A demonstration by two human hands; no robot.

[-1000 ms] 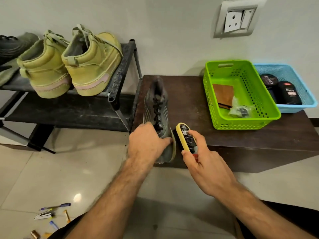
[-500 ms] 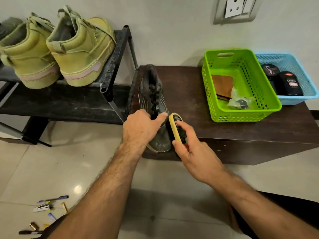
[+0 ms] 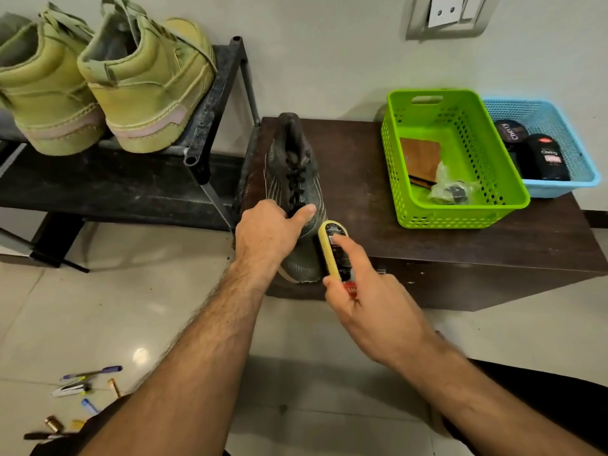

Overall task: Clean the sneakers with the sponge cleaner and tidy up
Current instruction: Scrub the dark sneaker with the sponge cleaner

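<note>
Now, left hand (image 3: 266, 233): grips the sneaker (image 3: 297, 192) on the bench (image 3: 378, 205);
right hand (image 3: 358, 291): holds the sponge (image 3: 330, 250) against its toe

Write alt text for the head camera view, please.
A left hand steadies a dark grey laced sneaker on a brown wooden bench while the right hand presses a yellow sponge cleaner against its side.

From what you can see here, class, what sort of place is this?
Probably a home entryway or shoe corner: a metal shoe rack holding olive high-top sneakers, a wall socket, a tiled floor.
</note>
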